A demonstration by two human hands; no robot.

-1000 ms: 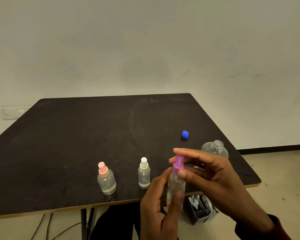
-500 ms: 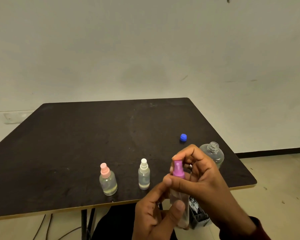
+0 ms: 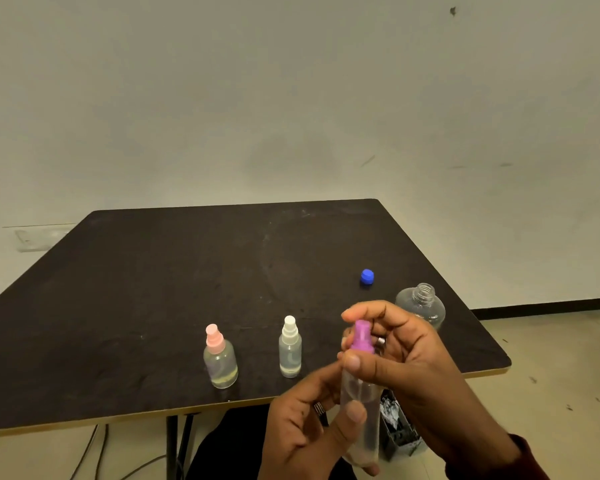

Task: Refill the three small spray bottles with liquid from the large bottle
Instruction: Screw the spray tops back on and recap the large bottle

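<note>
Three small spray bottles show: a pink-topped bottle (image 3: 220,358) and a white-topped bottle (image 3: 290,348) upright on the tabletop (image 3: 153,271), and a purple-topped bottle (image 3: 360,393) held off its near edge. The left hand (image 3: 302,431) wraps its body while the right hand (image 3: 406,362) fingers pinch its purple top. One large bottle (image 3: 421,306) stands open near one blue cap (image 3: 367,276).

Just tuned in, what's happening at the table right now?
A person holds the purple-topped spray bottle off the near table edge: left hand grips its body, right hand pinches its purple top. The pink-topped bottle and white-topped bottle stand capped on the table. The large bottle stands open, its blue cap beside it.
</note>
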